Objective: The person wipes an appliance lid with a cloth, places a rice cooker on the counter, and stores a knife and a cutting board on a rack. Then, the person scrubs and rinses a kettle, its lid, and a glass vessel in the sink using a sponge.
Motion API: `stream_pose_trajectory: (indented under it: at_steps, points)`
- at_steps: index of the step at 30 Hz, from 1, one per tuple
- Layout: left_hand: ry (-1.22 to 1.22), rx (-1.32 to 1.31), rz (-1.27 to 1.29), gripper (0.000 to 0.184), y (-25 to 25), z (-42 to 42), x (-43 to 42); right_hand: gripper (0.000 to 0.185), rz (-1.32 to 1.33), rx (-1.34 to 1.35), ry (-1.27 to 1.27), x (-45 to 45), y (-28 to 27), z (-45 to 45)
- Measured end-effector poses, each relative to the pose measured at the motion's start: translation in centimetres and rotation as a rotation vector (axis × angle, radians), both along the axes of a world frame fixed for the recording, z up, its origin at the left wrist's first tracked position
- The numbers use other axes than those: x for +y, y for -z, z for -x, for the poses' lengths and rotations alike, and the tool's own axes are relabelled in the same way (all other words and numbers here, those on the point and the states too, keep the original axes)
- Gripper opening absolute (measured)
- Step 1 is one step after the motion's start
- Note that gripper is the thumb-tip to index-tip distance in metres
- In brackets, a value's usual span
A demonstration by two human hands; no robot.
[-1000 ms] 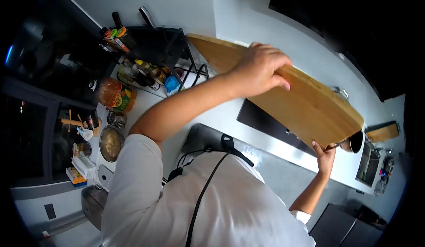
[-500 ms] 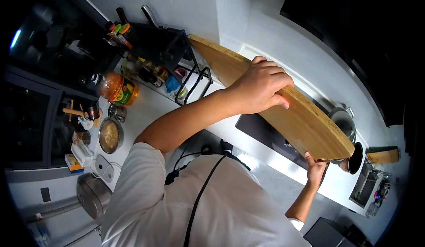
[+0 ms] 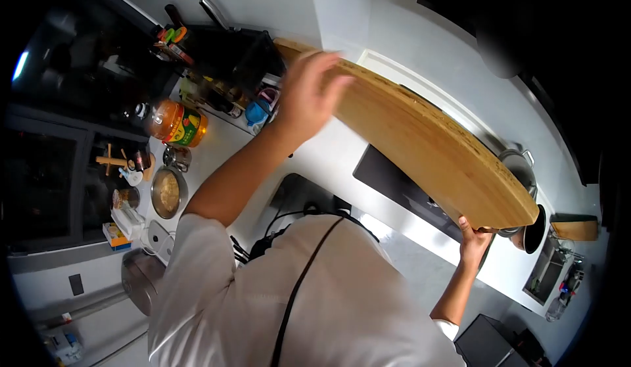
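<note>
A large, thick wooden board (image 3: 427, 163) stands tilted on its edge over the counter and hob, slanting from the black rack to the pots. My left hand (image 3: 309, 94), blurred, is at the board's upper left part with thumb and fingers apart; whether it touches the board is unclear. My right hand (image 3: 474, 241) grips the board's lower right corner, thumb on the face and fingers partly hidden behind it. Beneath the board, the black hob (image 3: 401, 189) is partly covered.
A black rack (image 3: 230, 55) with bottles and knives stands left of the board. An oil bottle (image 3: 179, 124), a steel bowl (image 3: 169, 193) and a glass jar (image 3: 177, 158) are on the left counter. Pots (image 3: 529, 232) and a sink (image 3: 545, 272) lie at the right.
My left hand has let go of the board's upper edge and moved left along it. My right hand still holds the lower corner. The board has shifted slightly.
</note>
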State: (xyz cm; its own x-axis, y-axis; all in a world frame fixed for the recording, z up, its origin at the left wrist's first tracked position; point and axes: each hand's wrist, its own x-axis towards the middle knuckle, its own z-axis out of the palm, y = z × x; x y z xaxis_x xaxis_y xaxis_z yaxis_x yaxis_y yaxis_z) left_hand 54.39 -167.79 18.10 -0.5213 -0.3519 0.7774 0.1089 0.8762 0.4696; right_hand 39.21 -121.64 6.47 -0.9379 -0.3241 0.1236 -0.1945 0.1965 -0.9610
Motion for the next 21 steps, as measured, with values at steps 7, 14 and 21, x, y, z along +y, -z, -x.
stream_pose_trajectory:
  at_steps: [7,14,21]
  points:
    - [-0.439,-0.774,-0.179,0.044,18.4,-9.3,-6.6,0.052,0.005,-0.034,-0.015,-0.4,0.1,-0.4]
    - [-0.366,-0.688,-0.389,0.031,20.9,-10.0,-7.1,0.068,0.034,-0.04,-0.021,-0.6,0.0,-0.5]
    - [-0.409,-0.633,-0.368,0.029,21.3,-10.0,-6.7,0.066,-0.097,-0.035,-0.015,-0.1,-0.3,-0.4]
